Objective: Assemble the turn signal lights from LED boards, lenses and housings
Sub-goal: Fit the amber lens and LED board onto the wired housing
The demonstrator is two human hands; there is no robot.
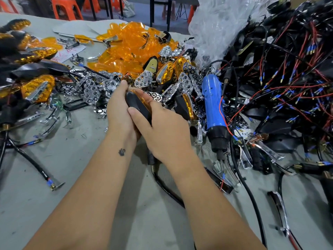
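While both hands pressed together, the left hand (120,112) and right hand (163,127) clamped a black housing (137,105) with its amber lens (142,98) above the table (54,177), probably snapping them shut; fastening with the blue screwdriver (213,109) seemed next.

Orange stools (66,9) stand behind the table (54,177) (grey-topped), beside crumpled clear plastic wrap (216,27).
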